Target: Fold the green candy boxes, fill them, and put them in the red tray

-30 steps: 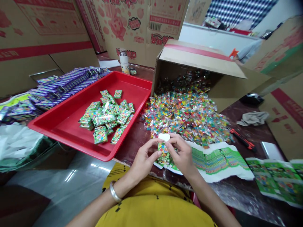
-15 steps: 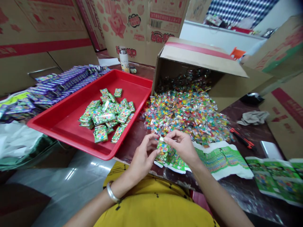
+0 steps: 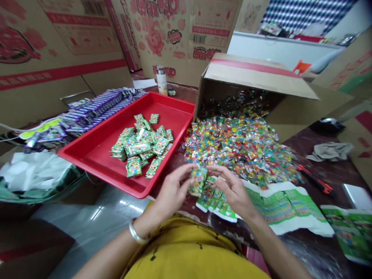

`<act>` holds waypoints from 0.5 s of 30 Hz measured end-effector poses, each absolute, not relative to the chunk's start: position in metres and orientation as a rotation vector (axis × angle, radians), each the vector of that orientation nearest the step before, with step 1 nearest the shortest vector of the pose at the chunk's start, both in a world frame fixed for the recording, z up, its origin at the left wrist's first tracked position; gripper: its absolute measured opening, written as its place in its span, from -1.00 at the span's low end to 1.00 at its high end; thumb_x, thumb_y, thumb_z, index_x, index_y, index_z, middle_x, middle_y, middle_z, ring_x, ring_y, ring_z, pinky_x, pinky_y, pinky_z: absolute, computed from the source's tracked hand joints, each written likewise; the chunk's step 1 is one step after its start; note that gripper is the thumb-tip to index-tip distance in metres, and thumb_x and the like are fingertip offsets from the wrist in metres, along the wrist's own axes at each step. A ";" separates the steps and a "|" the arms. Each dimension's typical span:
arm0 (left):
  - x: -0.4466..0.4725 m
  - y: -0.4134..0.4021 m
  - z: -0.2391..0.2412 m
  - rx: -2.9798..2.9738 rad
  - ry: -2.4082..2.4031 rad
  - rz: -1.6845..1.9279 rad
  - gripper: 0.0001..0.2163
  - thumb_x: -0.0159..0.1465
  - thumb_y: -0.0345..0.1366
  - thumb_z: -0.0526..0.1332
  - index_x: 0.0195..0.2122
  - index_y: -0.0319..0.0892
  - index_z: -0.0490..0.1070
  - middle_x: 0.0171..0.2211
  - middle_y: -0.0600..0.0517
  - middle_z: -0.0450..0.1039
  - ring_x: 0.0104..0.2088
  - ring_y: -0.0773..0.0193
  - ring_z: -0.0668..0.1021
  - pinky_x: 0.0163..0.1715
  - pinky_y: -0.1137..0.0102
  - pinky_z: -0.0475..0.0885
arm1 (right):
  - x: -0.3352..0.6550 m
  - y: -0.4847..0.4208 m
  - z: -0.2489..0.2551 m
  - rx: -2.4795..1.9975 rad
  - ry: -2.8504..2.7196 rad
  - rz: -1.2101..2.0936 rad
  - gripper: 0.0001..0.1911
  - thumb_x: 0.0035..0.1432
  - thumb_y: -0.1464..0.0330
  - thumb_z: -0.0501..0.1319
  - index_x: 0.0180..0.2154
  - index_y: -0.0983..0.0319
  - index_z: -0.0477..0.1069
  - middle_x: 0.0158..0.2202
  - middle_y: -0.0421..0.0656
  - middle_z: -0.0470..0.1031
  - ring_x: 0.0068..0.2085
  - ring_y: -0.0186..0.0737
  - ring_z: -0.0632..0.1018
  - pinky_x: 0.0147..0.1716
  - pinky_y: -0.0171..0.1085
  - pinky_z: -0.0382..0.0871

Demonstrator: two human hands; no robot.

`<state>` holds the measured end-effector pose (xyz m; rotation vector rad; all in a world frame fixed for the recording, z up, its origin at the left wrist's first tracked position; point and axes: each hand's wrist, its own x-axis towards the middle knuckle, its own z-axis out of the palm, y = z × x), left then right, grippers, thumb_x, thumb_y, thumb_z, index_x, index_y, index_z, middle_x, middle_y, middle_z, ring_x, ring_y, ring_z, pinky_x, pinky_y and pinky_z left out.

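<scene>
My left hand grips a small green printed box just above the table's near edge. My right hand sits beside it with fingers spread, its fingertips near the box's right side; whether they touch it is unclear. Under both hands lies a row of flat green box blanks. A pile of small colourful candy packets spreads out beyond my hands, spilling from a tipped cardboard carton. To the left, a red tray holds a heap of finished green boxes.
Purple boxes are stacked left of the tray beside white bags. A bottle stands behind the tray. A red-handled cutter, a grey cloth and more green blanks lie right. Large cartons wall in the table.
The white flap that was up on the green box is now closed. My right hand has loosened and opened; the left keeps the box. The view has shifted slightly.
</scene>
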<state>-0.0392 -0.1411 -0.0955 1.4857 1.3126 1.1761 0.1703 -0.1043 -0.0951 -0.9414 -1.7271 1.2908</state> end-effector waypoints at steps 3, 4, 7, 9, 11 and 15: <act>-0.086 -0.105 -0.066 1.688 1.688 1.270 -0.62 0.31 -0.32 0.19 0.16 -0.12 0.32 0.01 -0.13 0.46 -0.03 0.07 0.56 0.00 0.16 0.46 | 0.184 -0.097 -0.101 -1.050 -1.613 1.250 -0.62 0.30 0.19 0.17 0.11 0.11 0.34 0.02 -0.05 0.49 -0.03 -0.09 0.53 -0.26 -0.23 0.48; -0.101 -0.095 -0.057 1.742 1.821 1.261 -0.52 0.29 -0.30 0.22 0.24 -0.12 0.22 0.05 -0.16 0.42 0.01 0.02 0.53 0.03 0.09 0.44 | 0.189 -0.095 -0.104 -1.108 -1.604 1.215 -0.66 0.29 0.18 0.18 0.05 0.13 0.38 -0.03 -0.06 0.53 -0.07 -0.09 0.55 -0.27 -0.24 0.48; -0.120 -0.082 -0.047 1.978 2.047 1.244 -0.24 0.20 -0.25 0.33 0.35 -0.20 -0.02 0.23 -0.29 0.22 0.23 -0.17 0.32 0.19 -0.06 0.26 | 0.204 -0.092 -0.118 -1.288 -1.646 1.113 -0.72 0.28 0.16 0.18 -0.09 0.17 0.47 -0.19 -0.09 0.58 -0.18 -0.10 0.57 -0.35 -0.25 0.45; -0.104 -0.093 -0.059 2.105 1.987 1.254 -0.27 0.21 -0.22 0.33 0.33 -0.19 0.00 0.24 -0.27 0.20 0.25 -0.13 0.28 0.22 -0.03 0.23 | 0.210 -0.094 -0.126 -1.381 -1.726 1.006 -0.73 0.30 0.17 0.14 -0.15 0.18 0.49 -0.25 -0.11 0.58 -0.25 -0.11 0.57 -0.41 -0.26 0.42; -0.072 -0.114 -0.083 2.169 1.813 1.161 -0.38 0.25 -0.20 0.29 0.28 -0.14 0.09 0.14 -0.19 0.31 0.15 -0.01 0.39 0.15 0.07 0.34 | 0.213 -0.096 -0.133 -1.434 -1.881 0.853 -0.74 0.31 0.21 0.12 -0.21 0.18 0.53 -0.27 -0.12 0.58 -0.28 -0.12 0.57 -0.38 -0.25 0.39; -0.008 -0.150 -0.130 2.214 1.623 0.586 -0.28 0.16 -0.13 0.36 0.28 -0.09 0.06 0.04 -0.12 0.35 0.04 0.00 0.43 -0.02 0.14 0.48 | 0.205 -0.097 -0.141 -1.520 -2.240 0.538 -0.75 0.30 0.28 0.13 -0.09 0.16 0.55 -0.17 -0.09 0.54 -0.22 -0.09 0.58 -0.23 -0.20 0.38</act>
